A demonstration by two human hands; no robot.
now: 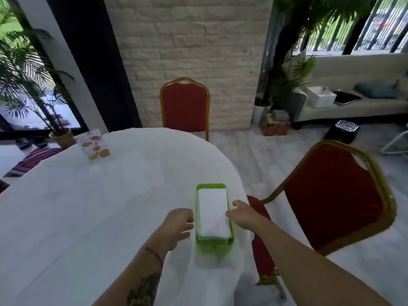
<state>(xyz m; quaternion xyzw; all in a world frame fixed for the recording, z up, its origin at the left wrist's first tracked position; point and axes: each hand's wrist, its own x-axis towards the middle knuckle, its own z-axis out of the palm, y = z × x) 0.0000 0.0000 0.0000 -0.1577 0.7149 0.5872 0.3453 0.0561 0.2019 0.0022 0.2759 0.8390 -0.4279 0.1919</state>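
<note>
A green plastic box (199, 239) stands near the right edge of the white-clothed table (88, 206). Inside it lies a stack of white napkins (212, 212). My left hand (178, 224) hovers just left of the box with its fingers loosely curled and holds nothing. My right hand (241, 214) reaches in from the right, its fingers over the box's right rim and touching the edge of the napkins. Whether it pinches one cannot be made out.
A clear packet with gold spots (93, 145) lies at the table's far left. One red chair with a gold frame (185, 107) stands behind the table, another (331, 202) close at its right. Potted palms, a sofa and floor clutter line the room.
</note>
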